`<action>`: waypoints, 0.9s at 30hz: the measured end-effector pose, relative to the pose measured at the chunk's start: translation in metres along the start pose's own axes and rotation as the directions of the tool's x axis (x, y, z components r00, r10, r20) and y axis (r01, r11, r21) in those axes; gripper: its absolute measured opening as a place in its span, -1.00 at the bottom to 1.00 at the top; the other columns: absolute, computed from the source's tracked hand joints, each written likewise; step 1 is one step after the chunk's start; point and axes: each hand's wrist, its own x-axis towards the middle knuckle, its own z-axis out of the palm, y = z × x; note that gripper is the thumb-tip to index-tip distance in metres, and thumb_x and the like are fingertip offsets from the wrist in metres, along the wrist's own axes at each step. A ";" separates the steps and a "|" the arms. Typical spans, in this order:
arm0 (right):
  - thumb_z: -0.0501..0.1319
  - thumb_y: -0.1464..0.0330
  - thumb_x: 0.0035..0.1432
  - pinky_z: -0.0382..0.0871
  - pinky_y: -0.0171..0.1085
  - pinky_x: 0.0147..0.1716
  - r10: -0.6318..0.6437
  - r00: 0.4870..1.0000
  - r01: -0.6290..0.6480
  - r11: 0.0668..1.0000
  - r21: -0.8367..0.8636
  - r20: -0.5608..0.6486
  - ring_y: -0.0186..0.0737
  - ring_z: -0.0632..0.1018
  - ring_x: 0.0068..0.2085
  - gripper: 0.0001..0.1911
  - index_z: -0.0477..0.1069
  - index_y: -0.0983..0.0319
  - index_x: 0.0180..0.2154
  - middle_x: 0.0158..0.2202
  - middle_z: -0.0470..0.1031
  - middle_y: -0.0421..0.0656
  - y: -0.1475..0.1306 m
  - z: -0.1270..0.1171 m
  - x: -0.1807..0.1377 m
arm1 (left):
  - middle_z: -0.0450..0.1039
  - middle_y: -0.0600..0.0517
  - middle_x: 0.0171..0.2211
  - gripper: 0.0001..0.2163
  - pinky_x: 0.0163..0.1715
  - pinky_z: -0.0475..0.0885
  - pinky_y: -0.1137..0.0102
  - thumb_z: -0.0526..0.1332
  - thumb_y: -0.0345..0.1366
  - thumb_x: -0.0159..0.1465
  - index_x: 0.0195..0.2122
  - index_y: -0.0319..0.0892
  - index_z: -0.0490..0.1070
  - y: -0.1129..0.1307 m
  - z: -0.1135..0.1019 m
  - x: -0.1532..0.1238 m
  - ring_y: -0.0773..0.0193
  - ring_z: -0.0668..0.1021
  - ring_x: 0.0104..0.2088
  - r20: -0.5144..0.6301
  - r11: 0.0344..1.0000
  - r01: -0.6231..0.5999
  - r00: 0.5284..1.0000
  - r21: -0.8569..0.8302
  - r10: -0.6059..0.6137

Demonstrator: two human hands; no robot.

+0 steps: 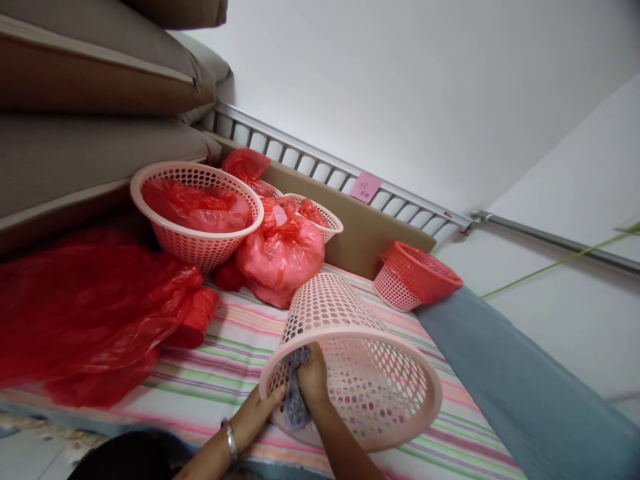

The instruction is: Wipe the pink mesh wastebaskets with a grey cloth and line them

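A pale pink perforated plastic basket (327, 303) lies on its side on a striped sheet, its wide mouth facing me. My left hand (260, 410) grips the left part of its rim, the thumb inside and the other fingers hidden behind the wall. Inside the mouth, my right hand (313, 380) is closed around a grey-purple cloth (296, 400), pressed near the basket's left inner wall. Part of the cloth hangs down below the right hand. A silver bangle (231, 440) circles my left wrist.
Red plastic bags (95, 300) spread over the left side of the striped sheet (235, 353). Behind stand a pink basket (197, 247) with red plastic inside, a stuffed red bag (280, 257) and a red-and-pink basket (417, 277). Cushions (100, 153) are stacked left; a metal rail (325, 160) runs behind.
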 end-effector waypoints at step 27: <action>0.05 0.38 -0.01 0.18 -0.06 0.03 0.033 0.999 -0.029 0.987 -0.155 0.020 0.02 0.38 0.02 -0.62 0.40 0.33 -0.12 -0.05 0.41 0.06 0.032 -0.026 0.053 | 0.39 -0.11 0.03 -0.55 0.12 0.18 0.18 0.15 -0.39 0.06 0.02 -0.26 0.30 0.001 0.013 0.003 0.07 0.40 0.04 0.011 0.998 0.057 0.998 0.030 -0.057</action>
